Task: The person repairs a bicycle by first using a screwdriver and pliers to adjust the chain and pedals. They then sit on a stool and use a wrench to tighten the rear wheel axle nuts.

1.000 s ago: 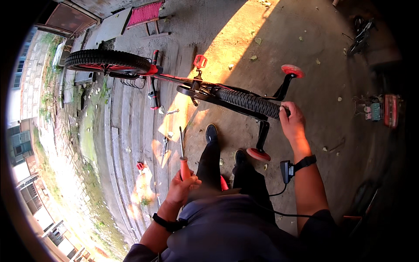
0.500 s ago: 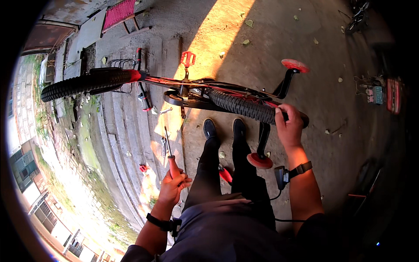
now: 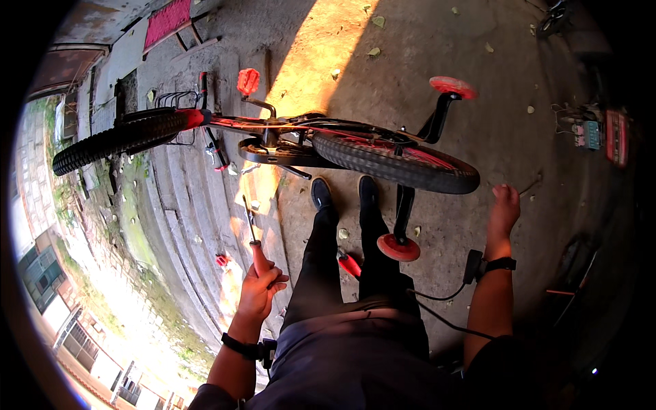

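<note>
A small black and red bicycle stands upside down before me, with its front wheel (image 3: 123,140) at left and its rear wheel (image 3: 410,167) at right. My left hand (image 3: 256,290) is closed round the red handle of a screwdriver (image 3: 255,253), its shaft pointing away from me. My right hand (image 3: 504,208) is off the bicycle, just right of the rear tyre, with its fingers curled and nothing visible in them. Two red training wheels (image 3: 398,247) flank the rear wheel on black arms. A red pedal (image 3: 249,81) sits on the far crank; the near crank arm (image 3: 295,172) shows no pedal.
On the ground at left lies a small red piece (image 3: 221,260), beside long stone steps (image 3: 178,232). A red and black object (image 3: 349,264) shows between my legs. At far right are a red case (image 3: 616,139) and a teal box (image 3: 588,134). A pink-topped seat (image 3: 167,24) stands far left.
My right hand has left the rear tyre and moved right. The cranks have turned and the rear tyre's tread looks smeared. The screwdriver stays in my left hand.
</note>
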### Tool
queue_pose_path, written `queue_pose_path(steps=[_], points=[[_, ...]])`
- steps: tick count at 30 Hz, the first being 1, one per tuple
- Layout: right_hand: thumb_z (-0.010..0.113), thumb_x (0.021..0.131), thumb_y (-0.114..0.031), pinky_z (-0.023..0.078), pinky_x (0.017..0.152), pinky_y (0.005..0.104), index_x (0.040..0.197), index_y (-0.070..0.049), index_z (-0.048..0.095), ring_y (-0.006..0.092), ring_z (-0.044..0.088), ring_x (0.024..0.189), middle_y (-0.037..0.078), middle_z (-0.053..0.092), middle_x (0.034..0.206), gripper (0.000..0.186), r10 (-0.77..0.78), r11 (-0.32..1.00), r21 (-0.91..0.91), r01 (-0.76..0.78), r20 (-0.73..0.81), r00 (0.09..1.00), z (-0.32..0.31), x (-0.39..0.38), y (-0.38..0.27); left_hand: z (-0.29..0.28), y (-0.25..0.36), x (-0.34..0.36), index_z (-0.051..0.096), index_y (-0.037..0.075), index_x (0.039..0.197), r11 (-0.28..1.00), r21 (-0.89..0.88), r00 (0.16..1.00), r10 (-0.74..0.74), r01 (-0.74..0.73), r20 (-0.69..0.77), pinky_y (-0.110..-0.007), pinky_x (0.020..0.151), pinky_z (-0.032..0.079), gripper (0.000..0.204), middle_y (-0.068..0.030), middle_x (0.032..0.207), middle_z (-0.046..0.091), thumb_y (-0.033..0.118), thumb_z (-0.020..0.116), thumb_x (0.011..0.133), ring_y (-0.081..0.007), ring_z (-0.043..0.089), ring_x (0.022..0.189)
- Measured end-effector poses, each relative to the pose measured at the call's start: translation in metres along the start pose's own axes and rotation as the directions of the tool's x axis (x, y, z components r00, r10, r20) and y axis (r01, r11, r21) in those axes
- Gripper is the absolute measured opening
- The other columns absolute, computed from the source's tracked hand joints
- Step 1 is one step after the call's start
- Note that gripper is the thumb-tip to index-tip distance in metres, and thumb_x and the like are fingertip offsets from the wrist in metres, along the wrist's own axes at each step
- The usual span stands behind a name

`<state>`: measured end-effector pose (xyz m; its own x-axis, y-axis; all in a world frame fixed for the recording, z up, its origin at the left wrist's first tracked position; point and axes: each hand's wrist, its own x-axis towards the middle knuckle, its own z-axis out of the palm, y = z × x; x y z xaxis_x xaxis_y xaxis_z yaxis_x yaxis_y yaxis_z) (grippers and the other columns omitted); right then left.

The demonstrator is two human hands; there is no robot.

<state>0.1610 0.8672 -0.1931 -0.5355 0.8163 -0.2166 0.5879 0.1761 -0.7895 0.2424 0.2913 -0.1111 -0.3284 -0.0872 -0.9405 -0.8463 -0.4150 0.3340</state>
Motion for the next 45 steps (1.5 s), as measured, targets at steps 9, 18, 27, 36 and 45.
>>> queue_pose_path(steps=[9,18,27,36,45], points=[[0.059,0.099,-0.024,0.045,0.093,0.0327,0.120,0.001,0.058,0.0209,0.064,0.104,0.012,0.068,0.111,0.033,-0.037,0.999,-0.023,0.040,0.135,0.990,-0.021,-0.024,-0.010,0.011,-0.001,-0.005,0.049,0.003,0.115,0.999,0.028,1.000,-0.017,0.017,0.002,-0.032,0.071,0.055,0.027,-0.0102,0.096,0.062,0.007,0.062,0.092,-0.0233,0.067,0.085],[0.060,0.098,-0.016,0.049,0.091,0.0294,0.110,0.001,0.060,0.0182,0.066,0.099,0.010,0.069,0.105,0.022,-0.116,0.993,0.053,0.108,0.168,0.979,-0.008,-0.035,-0.043,0.002,-0.013,-0.006,0.050,0.003,0.115,0.999,-0.032,1.000,-0.002,0.003,0.005,-0.032,0.072,0.055,0.025,-0.0102,0.097,0.063,0.007,0.061,0.093,-0.0239,0.068,0.086],[0.061,0.097,-0.007,0.048,0.092,0.0253,0.108,0.001,0.061,0.0121,0.063,0.100,0.007,0.068,0.104,0.014,-0.250,0.967,0.145,0.212,0.347,0.904,0.032,-0.054,-0.079,0.001,-0.018,-0.006,0.051,0.004,0.116,0.998,-0.060,1.000,-0.003,0.004,0.018,-0.032,0.073,0.055,0.026,-0.0094,0.097,0.063,0.006,0.061,0.093,-0.0233,0.068,0.085],[0.058,0.095,-0.003,0.050,0.087,0.0260,0.108,-0.002,0.060,0.0120,0.063,0.098,0.007,0.068,0.106,0.013,-0.294,0.941,0.269,0.205,0.352,0.888,0.035,-0.057,-0.077,0.005,-0.020,-0.003,0.050,0.004,0.118,0.999,-0.035,0.999,-0.009,0.010,0.031,-0.032,0.072,0.057,0.028,-0.0110,0.099,0.062,0.008,0.062,0.092,-0.0247,0.068,0.088],[0.053,0.090,-0.001,0.045,0.069,0.0284,0.107,-0.011,0.058,0.0151,0.057,0.082,0.004,0.061,0.098,0.020,-0.086,0.793,0.547,-0.267,0.536,0.840,0.010,-0.058,-0.103,0.016,-0.015,-0.004,0.050,0.002,0.119,0.999,-0.030,0.999,-0.017,0.018,0.032,-0.031,0.070,0.056,0.030,-0.0095,0.098,0.061,0.005,0.062,0.092,-0.0229,0.068,0.085]])
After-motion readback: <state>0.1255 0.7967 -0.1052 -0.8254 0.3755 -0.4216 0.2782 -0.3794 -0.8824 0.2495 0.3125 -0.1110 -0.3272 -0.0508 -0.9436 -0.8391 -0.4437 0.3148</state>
